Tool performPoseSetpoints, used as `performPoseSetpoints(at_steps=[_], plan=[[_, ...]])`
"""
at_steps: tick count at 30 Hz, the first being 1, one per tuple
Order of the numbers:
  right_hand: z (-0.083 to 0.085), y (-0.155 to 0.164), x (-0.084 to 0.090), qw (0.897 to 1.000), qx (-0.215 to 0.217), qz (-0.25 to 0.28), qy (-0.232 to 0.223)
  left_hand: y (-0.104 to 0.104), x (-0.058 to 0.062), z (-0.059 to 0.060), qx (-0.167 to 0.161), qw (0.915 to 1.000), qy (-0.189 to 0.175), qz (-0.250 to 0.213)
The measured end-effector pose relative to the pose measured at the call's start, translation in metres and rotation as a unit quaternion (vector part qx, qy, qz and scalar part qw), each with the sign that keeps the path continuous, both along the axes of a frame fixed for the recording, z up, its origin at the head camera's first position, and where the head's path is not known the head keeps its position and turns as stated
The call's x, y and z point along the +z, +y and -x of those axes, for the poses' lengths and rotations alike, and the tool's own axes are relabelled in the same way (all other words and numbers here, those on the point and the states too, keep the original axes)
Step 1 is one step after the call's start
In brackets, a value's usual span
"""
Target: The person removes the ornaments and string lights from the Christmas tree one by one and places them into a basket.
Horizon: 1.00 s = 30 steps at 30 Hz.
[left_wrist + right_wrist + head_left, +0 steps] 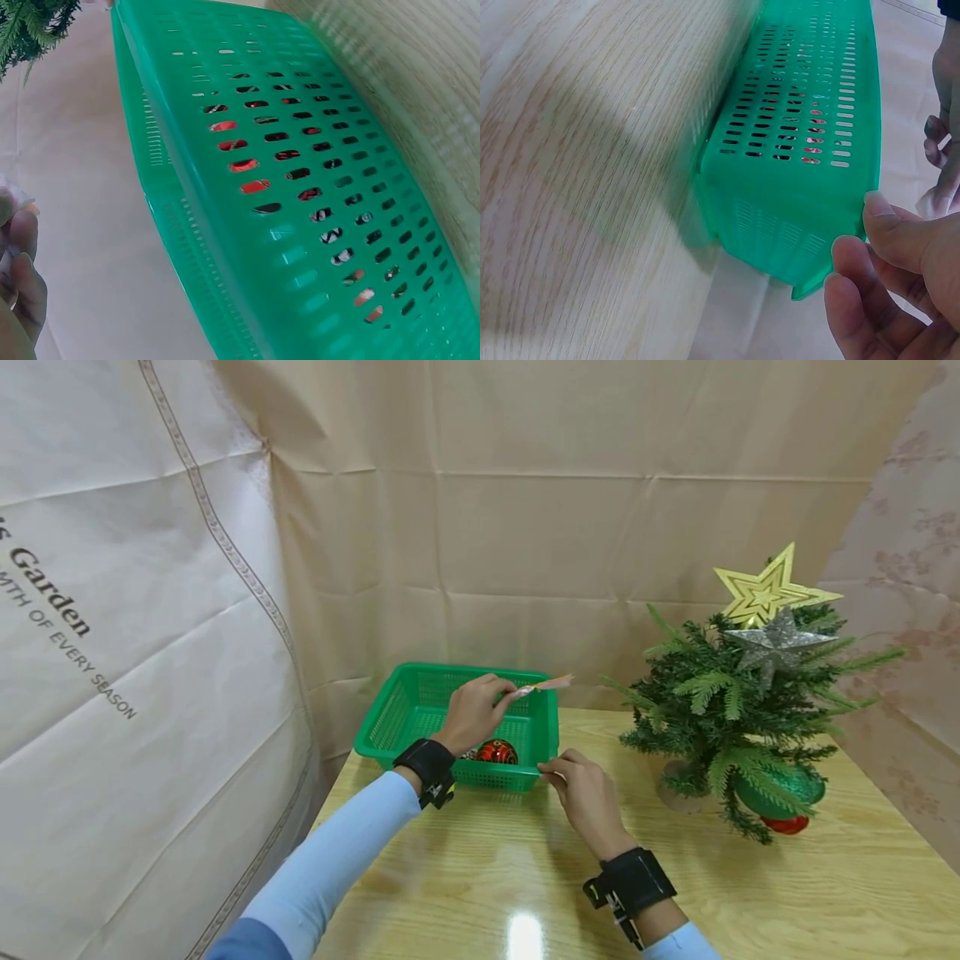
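Note:
Over the green plastic basket (495, 779), my left hand (472, 710) pinches a small pale-pink piece with a flared orange-pink end (555, 682), resembling a wrapped candy ornament. Its exact kind I cannot tell, since the fingers cover part of it. My right hand (588, 802) grips the basket's near right corner, thumb and fingers at the rim in the right wrist view. Inside the basket, near its front wall, lies a red-and-black patterned bauble (497, 752). More red, white and black bits show through the slots of the basket wall (225, 225).
To the right stands a small artificial Christmas tree (712, 702) bearing a gold star (765, 595), a silver star (780, 643), a green bauble (780, 792) and a red one (785, 825). The wooden table (480, 877) meets a beige cloth backdrop (540, 543); white printed cloth (135, 635) hangs left.

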State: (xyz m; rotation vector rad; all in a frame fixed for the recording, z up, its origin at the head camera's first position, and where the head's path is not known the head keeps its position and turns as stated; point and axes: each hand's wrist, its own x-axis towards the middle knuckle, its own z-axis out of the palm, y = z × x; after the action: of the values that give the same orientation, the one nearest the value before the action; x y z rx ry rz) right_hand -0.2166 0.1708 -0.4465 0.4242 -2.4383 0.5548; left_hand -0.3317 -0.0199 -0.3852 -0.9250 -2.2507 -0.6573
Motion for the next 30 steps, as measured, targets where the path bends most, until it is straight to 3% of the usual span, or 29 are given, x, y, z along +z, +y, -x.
performPoseSetpoints(at_steps=[30], plan=[[-0.001,0.0,0.0,1.0,-0.005,0.001,0.002,-0.02,-0.017,0.002,0.014,0.9999,-0.007,-0.001]])
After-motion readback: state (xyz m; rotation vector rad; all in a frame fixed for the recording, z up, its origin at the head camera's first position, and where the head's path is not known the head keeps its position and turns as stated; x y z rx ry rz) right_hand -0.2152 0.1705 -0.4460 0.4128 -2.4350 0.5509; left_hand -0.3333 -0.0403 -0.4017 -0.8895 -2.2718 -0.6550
